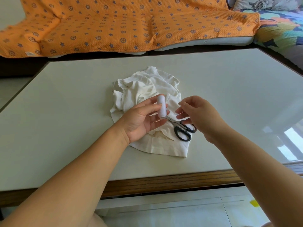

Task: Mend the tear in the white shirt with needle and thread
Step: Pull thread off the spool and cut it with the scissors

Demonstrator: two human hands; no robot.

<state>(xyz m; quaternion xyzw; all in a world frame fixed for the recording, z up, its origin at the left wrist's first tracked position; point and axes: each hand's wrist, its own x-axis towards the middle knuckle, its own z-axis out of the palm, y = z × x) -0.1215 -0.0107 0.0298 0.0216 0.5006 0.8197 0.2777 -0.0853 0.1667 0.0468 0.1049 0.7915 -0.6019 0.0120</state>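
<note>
The white shirt lies crumpled in the middle of the pale table. Above its near part, my left hand holds a white spool of thread upright between thumb and fingers. My right hand hovers just right of the spool, thumb and forefinger pinched together; a thin dark sliver that may be the needle shows near its fingers, and no thread can be made out. Black-handled scissors lie on the shirt under my right hand's fingers.
The table's wooden front edge runs across below my arms. A sofa with an orange patterned blanket stands behind the table. A colourful quilt covers the seat at the right.
</note>
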